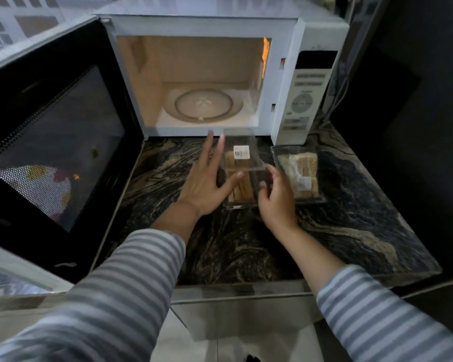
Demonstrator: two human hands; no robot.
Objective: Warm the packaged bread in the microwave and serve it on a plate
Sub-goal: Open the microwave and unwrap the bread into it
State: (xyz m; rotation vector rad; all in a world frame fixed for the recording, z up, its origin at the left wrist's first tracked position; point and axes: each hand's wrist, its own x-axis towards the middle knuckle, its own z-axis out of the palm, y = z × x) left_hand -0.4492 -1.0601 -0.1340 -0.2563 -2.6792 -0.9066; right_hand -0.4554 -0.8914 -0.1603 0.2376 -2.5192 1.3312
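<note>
A clear plastic box of sliced bread (242, 167) with a barcode label lies on the dark marbled counter just in front of the white microwave (285, 74). The microwave door (55, 142) hangs wide to the left, the cavity is lit and its glass turntable (203, 104) is bare. My left hand (207, 178) rests flat against the box's left side, fingers spread, thumb across the lid. My right hand (273, 194) curls around the box's near right corner. No plate is in view.
A second clear pack of bread (298, 173) lies to the right of the first, near the microwave's control panel (305, 97). The counter (351, 226) ends at a front edge below my forearms, with a dark wall at the right.
</note>
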